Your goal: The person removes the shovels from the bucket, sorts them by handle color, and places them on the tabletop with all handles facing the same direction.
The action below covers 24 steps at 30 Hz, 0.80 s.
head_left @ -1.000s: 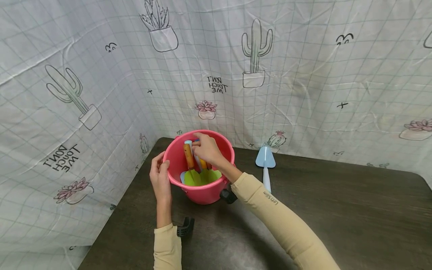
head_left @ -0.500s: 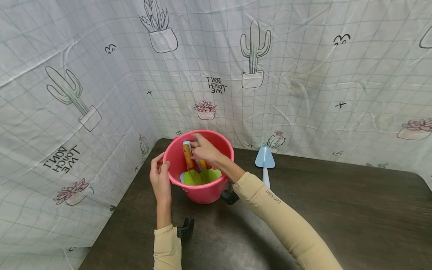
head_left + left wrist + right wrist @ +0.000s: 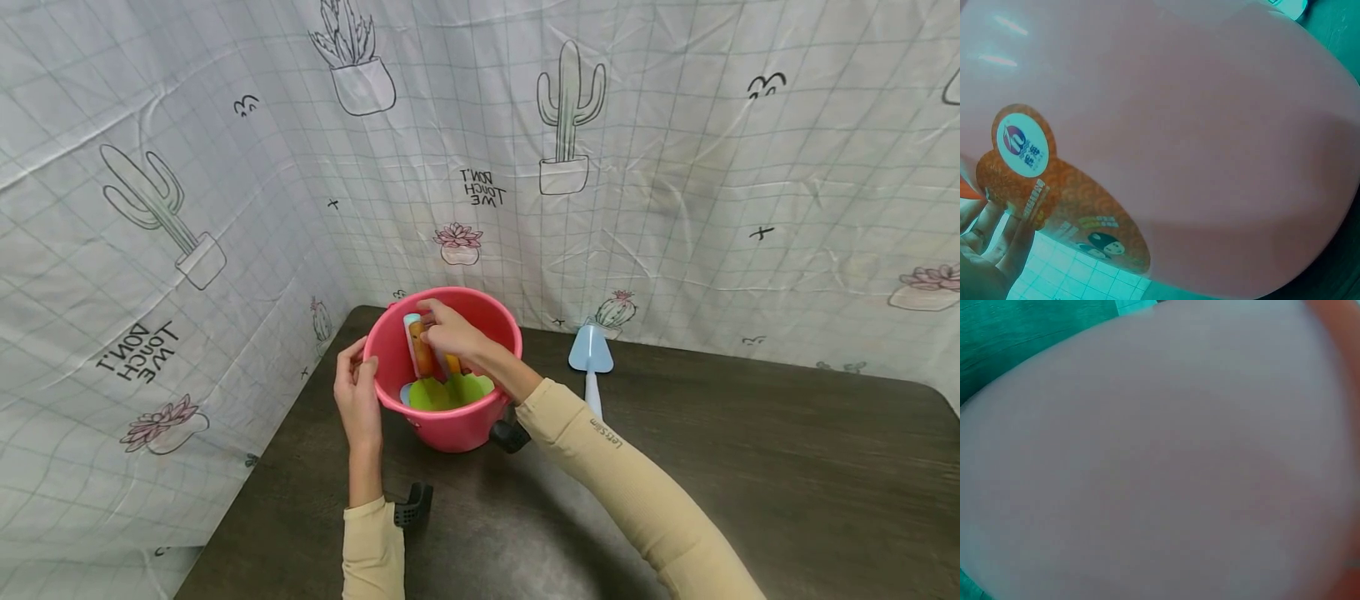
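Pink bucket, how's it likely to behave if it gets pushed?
The pink bucket looks smooth and glossy, like plastic, so it may be light and rather slippery. The tools leaning inside would likely shift or knock about. With the left hand gripping one side, it probably won't tip easily.

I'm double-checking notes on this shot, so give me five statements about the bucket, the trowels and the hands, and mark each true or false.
1. The left hand grips the rim of the pink bucket. True.
2. The right hand rests flat on the table. False: it is reaching inside the bucket.
3. A light-blue trowel lies on the dark table, outside the bucket. True.
4. That trowel's handle points at the cactus-print cloth. False: its blade is nearest the cloth; the handle points toward the person.
5. The bucket holds no tools. False: green blades and a brown handle show inside.
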Motion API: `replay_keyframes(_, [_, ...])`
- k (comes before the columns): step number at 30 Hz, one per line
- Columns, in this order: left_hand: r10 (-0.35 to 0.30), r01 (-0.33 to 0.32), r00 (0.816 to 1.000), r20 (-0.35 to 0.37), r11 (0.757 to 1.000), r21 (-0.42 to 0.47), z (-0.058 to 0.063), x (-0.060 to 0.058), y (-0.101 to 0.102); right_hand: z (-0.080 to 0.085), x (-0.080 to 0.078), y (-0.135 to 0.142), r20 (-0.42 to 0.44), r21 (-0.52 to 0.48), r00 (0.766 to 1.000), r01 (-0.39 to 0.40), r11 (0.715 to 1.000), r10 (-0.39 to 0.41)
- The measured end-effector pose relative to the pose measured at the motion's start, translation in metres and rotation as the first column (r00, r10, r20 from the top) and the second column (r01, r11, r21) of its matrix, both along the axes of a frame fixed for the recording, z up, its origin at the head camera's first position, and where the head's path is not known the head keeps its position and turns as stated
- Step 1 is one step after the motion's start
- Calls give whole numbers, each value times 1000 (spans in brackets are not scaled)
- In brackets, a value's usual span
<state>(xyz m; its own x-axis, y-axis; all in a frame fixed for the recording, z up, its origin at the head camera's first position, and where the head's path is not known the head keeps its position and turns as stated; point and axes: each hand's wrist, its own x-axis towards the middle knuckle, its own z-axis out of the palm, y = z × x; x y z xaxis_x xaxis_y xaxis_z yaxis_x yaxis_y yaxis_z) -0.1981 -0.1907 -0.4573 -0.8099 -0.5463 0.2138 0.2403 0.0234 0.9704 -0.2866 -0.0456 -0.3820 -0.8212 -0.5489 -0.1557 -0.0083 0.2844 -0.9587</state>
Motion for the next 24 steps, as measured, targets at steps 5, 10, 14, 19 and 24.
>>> replay_keyframes(5, [-1, 1, 1000, -7, 1000, 7, 0, -1, 0, 1, 0, 2, 30, -2, 999, -14, 1000, 14])
replay_keyframes(10, [5, -5, 1000, -4, 1000, 8, -1, -2, 0, 2, -1, 3, 47, -18, 999, -6, 1000, 7])
replay_keyframes(14, [9, -9, 1000, 2, 1000, 4, 0, -2, 1, 1, -3, 3, 25, -6, 999, 25, 1000, -25])
replay_keyframes(19, [10, -10, 1000, -13, 1000, 0, 0, -2, 1, 1, -2, 5, -68, 6, 997, 47, 999, -47])
replay_keyframes(24, [8, -8, 1000, -21, 1000, 7, -1, -2, 1, -1, -2, 6, -145, -27, 989, 40, 999, -43])
